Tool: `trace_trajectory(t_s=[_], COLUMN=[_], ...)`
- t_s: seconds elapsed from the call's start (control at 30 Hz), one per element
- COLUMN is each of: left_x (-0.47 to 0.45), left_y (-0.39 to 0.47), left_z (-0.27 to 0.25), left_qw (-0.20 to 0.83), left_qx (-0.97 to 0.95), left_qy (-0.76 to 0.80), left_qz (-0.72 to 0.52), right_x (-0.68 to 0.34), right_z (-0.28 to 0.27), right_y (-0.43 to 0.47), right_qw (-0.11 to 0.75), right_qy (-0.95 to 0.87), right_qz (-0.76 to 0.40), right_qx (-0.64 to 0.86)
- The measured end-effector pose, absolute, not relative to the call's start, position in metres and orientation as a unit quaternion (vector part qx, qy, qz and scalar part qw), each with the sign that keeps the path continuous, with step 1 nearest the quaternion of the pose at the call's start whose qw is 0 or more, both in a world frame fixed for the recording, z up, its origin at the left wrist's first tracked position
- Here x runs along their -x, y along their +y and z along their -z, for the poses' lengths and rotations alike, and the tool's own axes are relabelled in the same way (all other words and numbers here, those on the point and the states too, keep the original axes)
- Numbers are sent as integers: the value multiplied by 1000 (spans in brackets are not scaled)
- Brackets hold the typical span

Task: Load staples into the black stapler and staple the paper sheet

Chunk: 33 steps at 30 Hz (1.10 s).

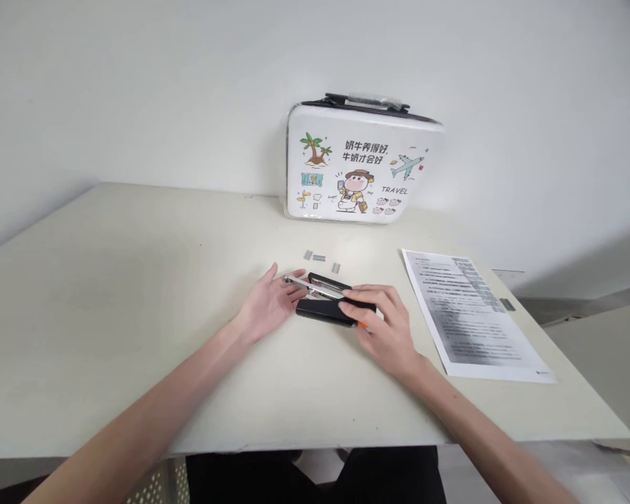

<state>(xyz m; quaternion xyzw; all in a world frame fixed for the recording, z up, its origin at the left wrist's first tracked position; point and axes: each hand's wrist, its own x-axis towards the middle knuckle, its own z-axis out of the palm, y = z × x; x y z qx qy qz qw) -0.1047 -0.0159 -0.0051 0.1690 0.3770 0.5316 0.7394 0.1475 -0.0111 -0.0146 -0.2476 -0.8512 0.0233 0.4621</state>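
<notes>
Table [110, 315]: near edge runs across six o'clock, above dark-clothed legs [252, 483]; directions are from the stapler at centre. The widest room for moving lies from eight to ten o'clock.
Right hand [386, 329]: at four o'clock, grip closed around the stapler's rear, probably to steady it while the front is reachable.
Stapler [320, 310]: black with a silver rail, its parts spread apart, front pointing to nine o'clock.
Left hand [267, 301]: at nine o'clock, palm upward, grip wide, fingers by the rail's tip; I cannot tell whether they touch.
Printed sheet [462, 315]: flat at three o'clock, narrowing the room there; a small grey strip [507, 304] lies by its right side, near the table's edge.
Staple strips [319, 258]: three at twelve o'clock, seemingly placed for easy reach.
Cartoon carry case [365, 168]: upright toward half past twelve, near the wall [162, 91], limiting forward room.
</notes>
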Motion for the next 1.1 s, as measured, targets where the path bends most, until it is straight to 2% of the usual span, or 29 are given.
trace_trajectory(t_s=[0.2, 0.3, 0.43, 0.57, 0.73, 0.83, 0.97, 1.1], left_x=[109, 108, 103, 100, 96, 93, 96, 107], left_y=[-17, -19, -21, -26, -40, -47, -44, -32], left_z=[5, 6, 5, 1, -5, -3, 1, -1], left_qw=[741, 740, 709, 579, 364, 302, 300, 386], left_qx=[-186, -195, -186, -303, -524, -613, -604, -421], left_qy=[375, 382, 398, 449, 527, 499, 514, 541], left_qz=[-525, -517, -551, -610, -562, -532, -530, -617], right_x=[-141, -142, -143, -141, -131, -122, -107, -75], right_z=[23, 19, 3, -9, -12, -10, -4, 4], right_y=[-20, -23, -24, -25, -26, -25, -11, 19], right_qw=[390, 408, 474, 520, 521, 514, 502, 481], right_qy=[-878, -872, -839, -788, -748, -730, -697, -680], right_qz=[-2, 8, 8, -43, -107, -164, -238, -286], right_qx=[276, 271, 267, 328, 397, 420, 453, 473])
